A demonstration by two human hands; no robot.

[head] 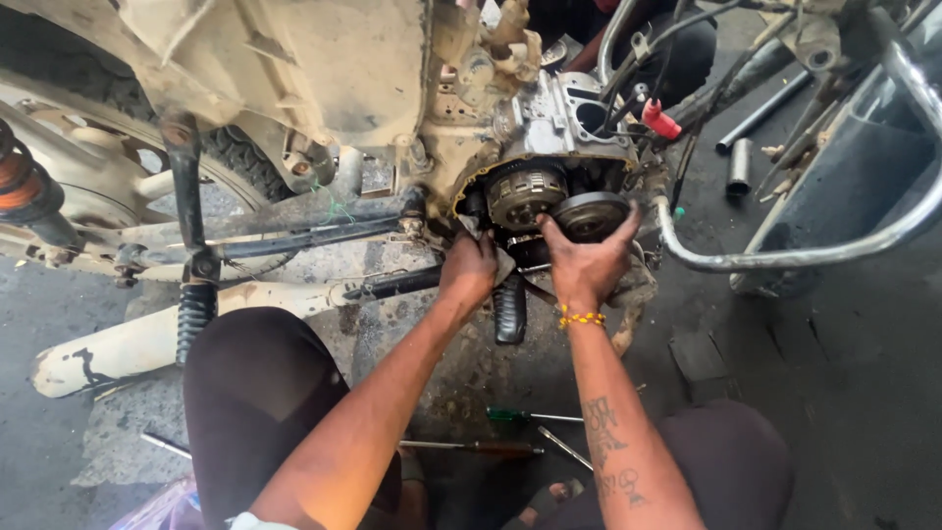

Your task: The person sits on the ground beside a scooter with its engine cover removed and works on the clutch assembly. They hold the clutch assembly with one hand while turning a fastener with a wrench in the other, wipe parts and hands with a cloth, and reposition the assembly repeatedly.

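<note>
Crouched at an opened motorcycle engine (549, 147), the right hand (587, 263) grasps the round gear (589, 214) (four o'clock of the clutch (526, 192)); left hand (471, 270) clenched below steadies, best pulling squarely.

Lying on the oily floor near the knees: a green-handled screwdriver (522, 416), a dark-handled tool (491, 449) just below it, and a thin metal rod (564, 447) beside both. Further off, at upper right, two loose metal tubes (738, 165) on the ground. At far left, a rust-coloured shock spring (18, 182), a dirty cream exhaust pipe (128, 344), possibly dented. Curving along the right, a chrome crash guard (785, 257).
</note>
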